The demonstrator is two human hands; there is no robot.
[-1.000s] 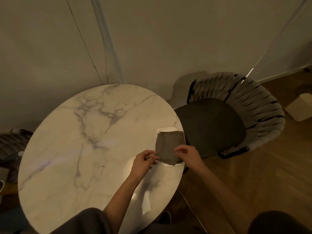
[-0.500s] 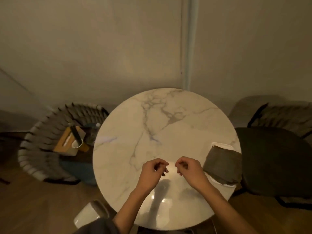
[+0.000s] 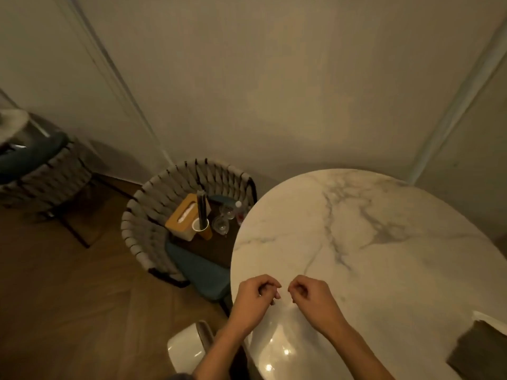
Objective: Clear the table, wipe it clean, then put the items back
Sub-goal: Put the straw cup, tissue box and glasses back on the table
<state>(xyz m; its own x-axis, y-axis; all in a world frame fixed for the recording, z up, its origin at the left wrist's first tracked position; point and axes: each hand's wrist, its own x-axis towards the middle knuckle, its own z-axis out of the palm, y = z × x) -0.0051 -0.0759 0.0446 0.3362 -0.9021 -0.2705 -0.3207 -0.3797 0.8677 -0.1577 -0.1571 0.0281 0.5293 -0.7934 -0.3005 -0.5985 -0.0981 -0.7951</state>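
The round white marble table (image 3: 370, 242) fills the right half of the view. My left hand (image 3: 253, 298) and my right hand (image 3: 312, 298) hover side by side over its near edge, fingers curled, holding nothing. A folded grey cloth (image 3: 478, 352) lies on a white tray (image 3: 491, 320) at the table's right edge. On the woven chair (image 3: 148, 231) to the left of the table stand a wooden-topped tissue box (image 3: 183, 218), a cup with a dark tall item (image 3: 201, 219), two glasses (image 3: 223, 220) and a small bottle (image 3: 238, 211).
A white bin (image 3: 186, 349) stands on the wooden floor by my left arm. A second woven chair (image 3: 38, 171) sits at the far left. The wall runs close behind the table and chairs.
My hands let go of the grey cloth and drew back to the table's near edge. My view swung left, bringing the chair with the items into sight.
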